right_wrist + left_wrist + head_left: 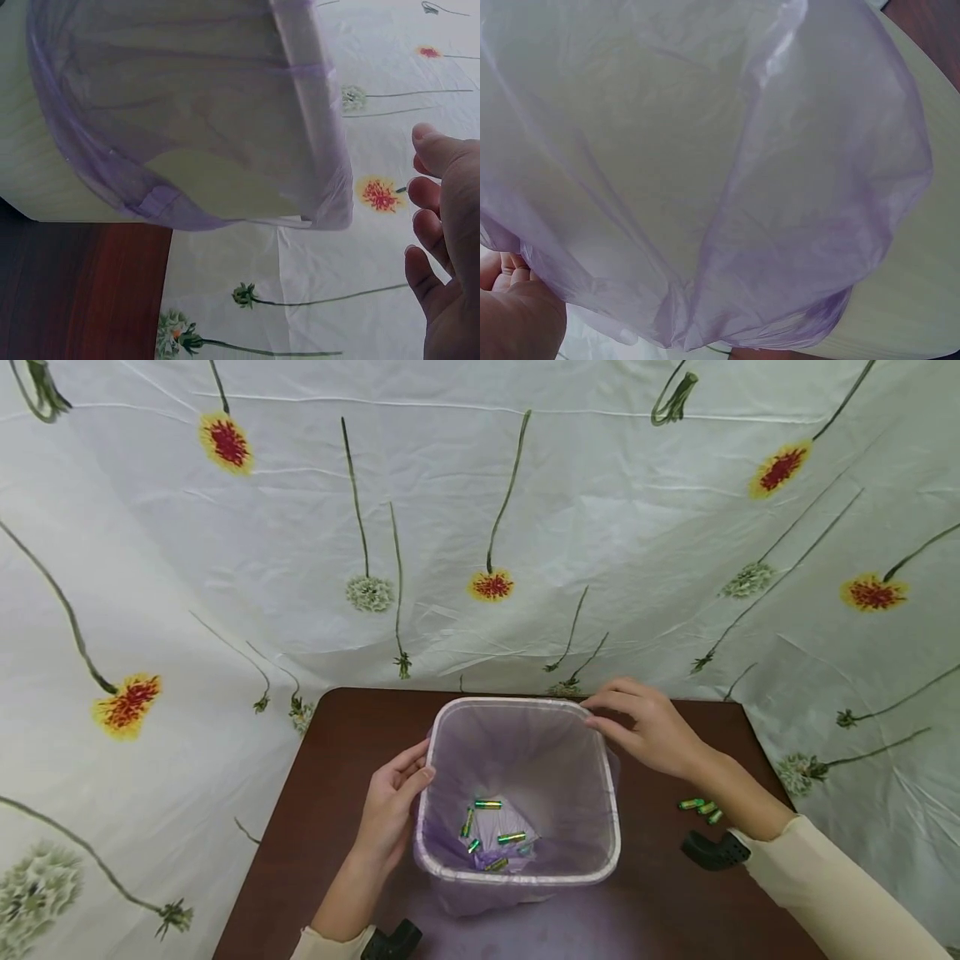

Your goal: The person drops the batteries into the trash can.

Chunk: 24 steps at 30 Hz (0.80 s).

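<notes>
A square trash bin [517, 878], lined with a thin purple plastic bag [810, 247], stands on the table with its mouth tilted toward the head camera. Several small green-and-gold batteries [512, 837] lie at its bottom. My left hand [392, 802] holds the bin's left rim, thumb at the edge and fingers along the outside. At the back right corner is my right hand [648, 727], fingers loosely bent beside the rim. The right wrist view shows a gap between that hand and the lined rim [319, 127].
More batteries [705, 807] lie in a small group on the dark brown table [337, 752], right of the bin and near the right forearm. A white flower-printed cloth [435, 527] hangs behind and at both sides. Each wrist wears a black device [714, 852].
</notes>
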Available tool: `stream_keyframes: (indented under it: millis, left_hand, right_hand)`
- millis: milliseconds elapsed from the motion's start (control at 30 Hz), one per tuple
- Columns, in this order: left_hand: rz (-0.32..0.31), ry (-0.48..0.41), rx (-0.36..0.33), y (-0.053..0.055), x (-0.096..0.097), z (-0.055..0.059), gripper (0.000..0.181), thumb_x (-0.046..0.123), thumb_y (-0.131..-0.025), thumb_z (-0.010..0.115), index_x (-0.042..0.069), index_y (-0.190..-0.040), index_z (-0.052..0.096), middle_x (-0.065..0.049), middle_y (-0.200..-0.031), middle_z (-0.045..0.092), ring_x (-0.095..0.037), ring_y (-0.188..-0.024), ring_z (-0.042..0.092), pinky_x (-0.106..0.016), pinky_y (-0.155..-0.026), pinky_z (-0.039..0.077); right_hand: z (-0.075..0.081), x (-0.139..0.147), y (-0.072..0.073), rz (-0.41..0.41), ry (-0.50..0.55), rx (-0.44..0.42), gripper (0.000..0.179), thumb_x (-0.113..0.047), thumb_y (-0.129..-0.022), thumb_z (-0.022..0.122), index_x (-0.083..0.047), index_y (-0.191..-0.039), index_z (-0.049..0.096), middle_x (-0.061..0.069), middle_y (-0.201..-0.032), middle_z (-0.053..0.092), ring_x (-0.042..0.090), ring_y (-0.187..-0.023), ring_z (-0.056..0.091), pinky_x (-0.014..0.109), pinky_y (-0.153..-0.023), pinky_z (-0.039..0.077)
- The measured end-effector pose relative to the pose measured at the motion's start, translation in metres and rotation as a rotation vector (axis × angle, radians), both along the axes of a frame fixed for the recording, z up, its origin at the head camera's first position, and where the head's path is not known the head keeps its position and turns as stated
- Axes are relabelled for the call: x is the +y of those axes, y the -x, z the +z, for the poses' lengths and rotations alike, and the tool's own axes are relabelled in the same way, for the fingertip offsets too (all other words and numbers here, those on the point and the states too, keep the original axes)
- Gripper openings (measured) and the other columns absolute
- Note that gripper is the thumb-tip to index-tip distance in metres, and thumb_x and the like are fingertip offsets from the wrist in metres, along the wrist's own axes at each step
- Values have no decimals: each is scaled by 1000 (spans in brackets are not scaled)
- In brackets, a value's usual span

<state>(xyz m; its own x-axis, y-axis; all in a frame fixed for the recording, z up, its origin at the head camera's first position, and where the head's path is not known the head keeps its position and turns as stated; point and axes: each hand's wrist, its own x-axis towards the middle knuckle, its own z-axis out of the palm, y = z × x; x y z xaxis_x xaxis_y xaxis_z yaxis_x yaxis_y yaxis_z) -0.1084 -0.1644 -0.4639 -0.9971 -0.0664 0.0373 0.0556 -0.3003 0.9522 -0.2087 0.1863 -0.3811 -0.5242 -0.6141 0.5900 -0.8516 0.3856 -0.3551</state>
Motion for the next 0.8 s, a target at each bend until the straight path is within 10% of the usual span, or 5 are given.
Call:
stream_keyframes:
  millis: [800]
  left_hand:
    - [-5, -15, 8, -1, 1, 0, 47, -6, -98, 57, -17, -142, 48, -10, -108, 67, -15, -95, 64, -26, -79, 55]
  right_hand:
    - [-24, 64, -16, -225, -8, -78, 31, 4, -82, 83, -12, -108, 77, -7, -103, 70, 18, -87, 66, 18, -67, 47]
